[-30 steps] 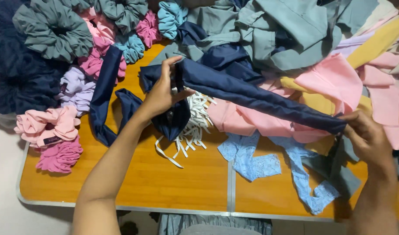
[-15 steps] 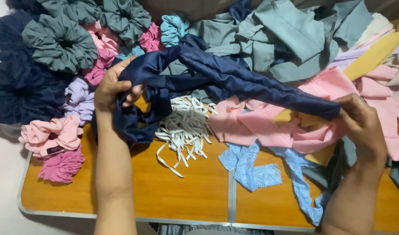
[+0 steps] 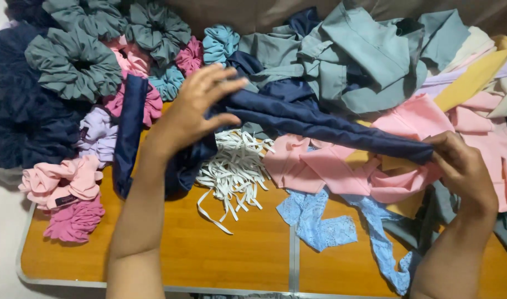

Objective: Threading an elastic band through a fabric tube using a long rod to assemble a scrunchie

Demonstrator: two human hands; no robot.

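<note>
The navy fabric strip (image 3: pixel 320 124) you are working is a long, narrow tube of smooth dark blue cloth with a slight sheen. It stretches across the middle of the wooden worktop (image 3: pixel 209 249), lifted above the pile of white elastic strips (image 3: pixel 234 169) and the pink fabric (image 3: pixel 342 166). Its far end runs to your right hand (image 3: pixel 464 171), whose grip is closed, pinching the tip of the strip between thumb and fingers. The other end bunches under your left hand (image 3: pixel 195 113) and then trails down in a loop (image 3: pixel 129 133) toward the near left, beside the pink scrunchies (image 3: pixel 62 182).

Your left hand's grip is open: the fingers are spread and extended over the strip, with the thumb lying against the cloth and the other fingers raised off it.

Half a second ago that left hand was curled tightly around a gathered bundle of the navy cloth, further left on the worktop; now it has moved right and opened flat. The bunched mass has loosened and the strip lies straighter. Your right hand has kept its pinch on the end, at much the same place near the pink fabric.
</note>
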